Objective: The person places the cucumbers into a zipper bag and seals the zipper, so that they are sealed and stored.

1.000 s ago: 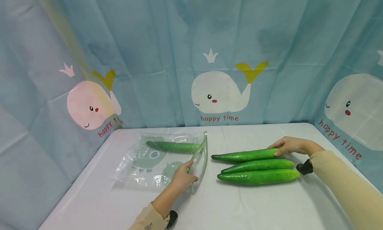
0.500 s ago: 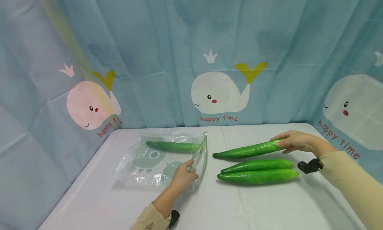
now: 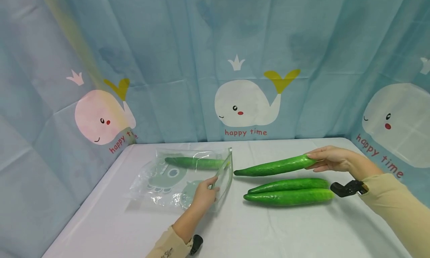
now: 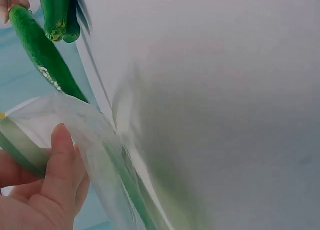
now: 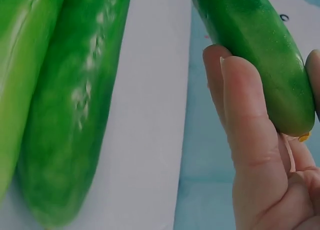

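A clear zip bag [image 3: 141, 191] with green cartoon prints lies on the table at centre left. Inside it is one cucumber [image 3: 195, 163]. My left hand [image 3: 203, 194] holds the green-edged mouth of the bag, which gapes toward the right; the left wrist view shows the thumb and fingers at the green strip [image 4: 22, 145]. My right hand [image 3: 332, 159] grips a second cucumber [image 3: 275, 166] by its thick end, raised off the table. Its thin, dark tip points left, close to the bag's mouth. In the right wrist view, fingers and thumb lie on either side of this cucumber [image 5: 265, 60].
Two more cucumbers, a rear one [image 3: 289, 184] and a front one [image 3: 289, 197], lie side by side on the white-covered table [image 3: 262, 232], just in front of the raised one. A blue curtain [image 3: 174, 101] with whale prints stands behind and at both sides.
My right hand has lifted the rear cucumber from the table, then shifted it slightly left toward the bag. My left hand stays at the bag's mouth, which has spread a little.
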